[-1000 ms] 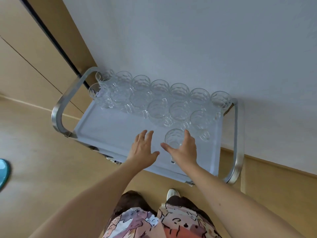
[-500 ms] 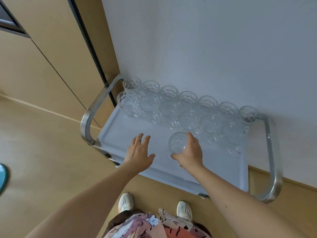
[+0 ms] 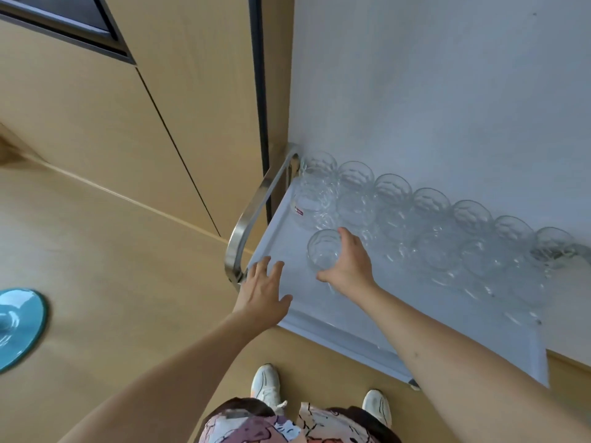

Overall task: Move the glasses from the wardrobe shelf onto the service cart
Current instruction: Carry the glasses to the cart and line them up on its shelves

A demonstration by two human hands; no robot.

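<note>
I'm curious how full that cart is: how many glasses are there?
14: seven clear ribbed glasses along the wall, about six in front, one glass in the right hand above the white cart tray. Overlapping glass may hide some.

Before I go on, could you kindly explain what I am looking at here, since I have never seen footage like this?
There is no machine here: a person wears a wide-angle camera on the head, looking forward and down, so you see their own two bare arms and white shoes. In front stands a service cart with a pale tray top and a metal handle, set against a white wall. Two rows of clear glasses stand along the wall side of the tray. The right hand grips one more glass at the near left part of the tray. The left hand is open with fingers spread over the tray's corner, holding nothing.
</note>
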